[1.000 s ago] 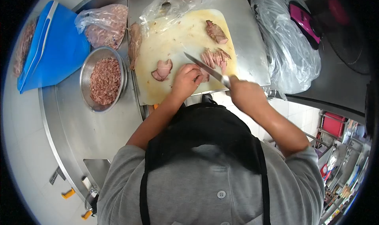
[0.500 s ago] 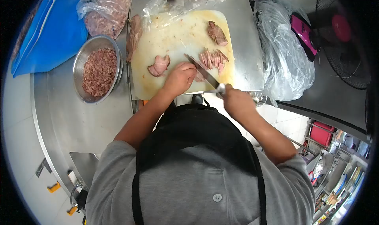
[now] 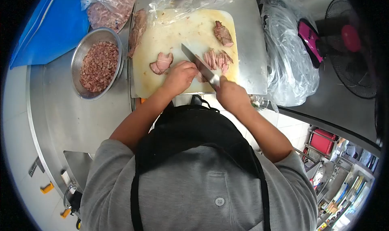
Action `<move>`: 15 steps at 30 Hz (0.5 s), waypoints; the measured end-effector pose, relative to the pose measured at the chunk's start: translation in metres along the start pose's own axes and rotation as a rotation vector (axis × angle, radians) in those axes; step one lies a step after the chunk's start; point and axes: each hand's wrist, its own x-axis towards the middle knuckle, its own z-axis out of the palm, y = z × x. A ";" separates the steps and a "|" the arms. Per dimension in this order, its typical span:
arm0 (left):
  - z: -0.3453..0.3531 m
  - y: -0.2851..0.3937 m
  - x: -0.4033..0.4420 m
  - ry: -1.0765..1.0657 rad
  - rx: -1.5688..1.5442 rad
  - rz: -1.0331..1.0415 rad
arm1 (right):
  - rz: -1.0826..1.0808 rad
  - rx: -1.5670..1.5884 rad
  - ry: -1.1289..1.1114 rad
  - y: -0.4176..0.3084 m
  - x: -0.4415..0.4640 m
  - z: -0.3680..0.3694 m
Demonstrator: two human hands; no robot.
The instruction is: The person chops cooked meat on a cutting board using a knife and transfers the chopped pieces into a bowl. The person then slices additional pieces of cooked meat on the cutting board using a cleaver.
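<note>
My right hand [image 3: 233, 95] is wrapped round the handle of a kitchen knife [image 3: 197, 61]. Its blade points away and to the left over the cutting board [image 3: 178, 33]. On the near part of the board, my left hand [image 3: 180, 78] has its fingers curled down beside the blade, pressing on a piece of cooked meat [image 3: 199, 78] mostly hidden by fingers and knife. Thin meat slices [image 3: 219, 60] lie fanned right of the blade. A cut chunk of meat [image 3: 161, 63] sits left of my left hand, and a browned chunk [image 3: 223, 34] lies at the far right.
A long meat piece [image 3: 138, 31] lies along the board's left edge. Left of it stands a metal colander [image 3: 75, 65] of diced meat, with a bag of meat [image 3: 111, 8] behind. Clear plastic [image 3: 184, 1] overlaps the far edge. Plastic bags [image 3: 285, 56] and a fan [image 3: 348, 48] are at right.
The knife and my right hand have shifted left and away, so the blade reaches further across the board. My left hand stays curled at nearly the same spot. The whole view has shifted slightly.
</note>
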 end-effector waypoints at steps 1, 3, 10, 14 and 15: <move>-0.002 0.002 0.000 -0.014 -0.017 -0.002 | 0.006 0.002 0.003 0.002 0.003 -0.003; -0.007 0.004 0.003 -0.024 -0.028 0.001 | -0.051 -0.046 0.009 0.005 0.006 -0.014; -0.010 -0.004 -0.002 -0.075 -0.014 0.026 | 0.039 0.027 -0.019 -0.001 -0.017 0.004; -0.013 -0.001 0.000 -0.089 0.023 0.040 | -0.069 -0.008 0.030 -0.003 0.011 -0.007; -0.015 0.001 0.000 -0.092 0.024 0.043 | -0.066 -0.015 0.023 0.000 0.001 -0.015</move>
